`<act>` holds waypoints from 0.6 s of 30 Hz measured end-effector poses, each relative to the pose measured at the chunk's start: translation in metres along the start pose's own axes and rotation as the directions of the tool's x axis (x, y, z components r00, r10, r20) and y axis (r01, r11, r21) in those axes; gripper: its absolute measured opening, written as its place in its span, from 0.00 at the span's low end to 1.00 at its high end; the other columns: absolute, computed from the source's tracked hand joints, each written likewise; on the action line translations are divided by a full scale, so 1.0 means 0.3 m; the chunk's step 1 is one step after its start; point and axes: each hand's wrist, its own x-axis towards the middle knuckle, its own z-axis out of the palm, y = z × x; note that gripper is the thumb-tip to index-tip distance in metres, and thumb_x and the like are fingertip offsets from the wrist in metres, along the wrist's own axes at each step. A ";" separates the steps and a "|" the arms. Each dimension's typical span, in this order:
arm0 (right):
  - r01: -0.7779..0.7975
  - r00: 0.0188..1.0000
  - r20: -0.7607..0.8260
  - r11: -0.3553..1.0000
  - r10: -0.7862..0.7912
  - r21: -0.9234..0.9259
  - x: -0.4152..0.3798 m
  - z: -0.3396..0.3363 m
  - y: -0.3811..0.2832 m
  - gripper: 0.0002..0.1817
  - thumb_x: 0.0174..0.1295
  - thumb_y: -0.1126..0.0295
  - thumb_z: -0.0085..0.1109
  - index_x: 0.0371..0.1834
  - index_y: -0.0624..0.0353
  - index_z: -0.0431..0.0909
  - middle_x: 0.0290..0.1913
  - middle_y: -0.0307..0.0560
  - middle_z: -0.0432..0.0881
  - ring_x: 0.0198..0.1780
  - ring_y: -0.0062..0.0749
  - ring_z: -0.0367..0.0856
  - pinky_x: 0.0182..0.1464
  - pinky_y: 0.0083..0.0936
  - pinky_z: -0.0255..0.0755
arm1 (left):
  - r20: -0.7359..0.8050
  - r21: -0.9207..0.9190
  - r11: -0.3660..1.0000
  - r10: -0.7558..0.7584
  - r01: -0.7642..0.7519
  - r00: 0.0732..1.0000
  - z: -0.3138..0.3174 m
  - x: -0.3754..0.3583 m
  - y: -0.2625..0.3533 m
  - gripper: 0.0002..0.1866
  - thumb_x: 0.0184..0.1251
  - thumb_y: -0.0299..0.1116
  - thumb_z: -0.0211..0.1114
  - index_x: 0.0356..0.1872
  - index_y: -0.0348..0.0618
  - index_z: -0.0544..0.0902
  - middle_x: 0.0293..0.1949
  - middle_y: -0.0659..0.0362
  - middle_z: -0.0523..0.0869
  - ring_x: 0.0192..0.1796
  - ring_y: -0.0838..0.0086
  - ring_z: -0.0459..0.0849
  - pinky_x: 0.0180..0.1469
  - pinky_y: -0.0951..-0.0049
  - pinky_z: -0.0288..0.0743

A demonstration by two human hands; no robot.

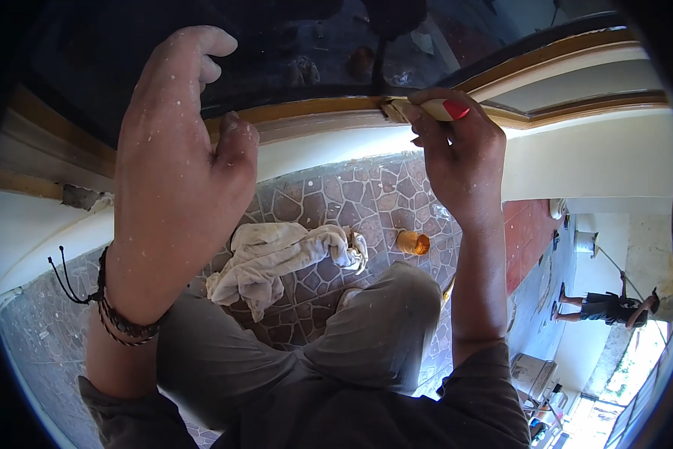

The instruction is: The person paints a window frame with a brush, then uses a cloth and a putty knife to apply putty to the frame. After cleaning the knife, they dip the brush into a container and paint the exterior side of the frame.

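Note:
My left hand (179,165), speckled with white paint, presses flat against the dark glass pane (89,52) and the wooden window frame (306,111). My right hand (460,161) grips a small tool with a red end (445,109). Its tip rests on the frame's wooden strip, right where the strip meets the white wall (576,161). What kind of tool it is I cannot tell.
Below lie a stone-patterned floor (366,194), a crumpled white cloth (276,258) and a small amber jar (413,242). My knee in grey trousers (381,322) is bent beneath me. Far right, another person (613,307) bends over with a long pole.

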 end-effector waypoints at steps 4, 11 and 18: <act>0.001 1.000 0.004 0.999 -0.001 0.052 0.000 0.014 -0.024 0.05 0.58 0.77 0.62 0.37 0.62 0.82 0.33 0.51 0.84 0.29 0.36 0.85 0.30 0.24 0.76 | 0.043 0.045 0.999 0.008 -0.010 0.999 -0.027 -0.003 0.011 0.27 0.53 0.12 0.57 0.57 0.40 0.72 0.50 0.55 0.78 0.52 0.69 0.77 0.56 0.70 0.69; 0.003 0.993 0.120 0.998 -0.010 0.063 0.002 0.028 -0.082 0.08 0.62 0.78 0.60 0.44 0.65 0.79 0.35 0.50 0.84 0.33 0.29 0.85 0.34 0.22 0.81 | 0.195 0.071 0.994 -0.095 0.082 0.976 -0.128 -0.035 0.058 0.25 0.53 0.14 0.57 0.55 0.39 0.72 0.44 0.52 0.79 0.44 0.65 0.79 0.52 0.68 0.71; -0.013 0.990 0.139 0.993 -0.003 0.115 0.001 0.054 -0.121 0.08 0.62 0.76 0.62 0.44 0.65 0.79 0.34 0.48 0.84 0.33 0.26 0.83 0.35 0.21 0.81 | 0.721 0.148 0.979 -0.011 -0.138 0.693 -0.179 -0.114 0.085 0.11 0.53 0.22 0.58 0.40 0.35 0.74 0.34 0.51 0.79 0.38 0.59 0.80 0.46 0.61 0.71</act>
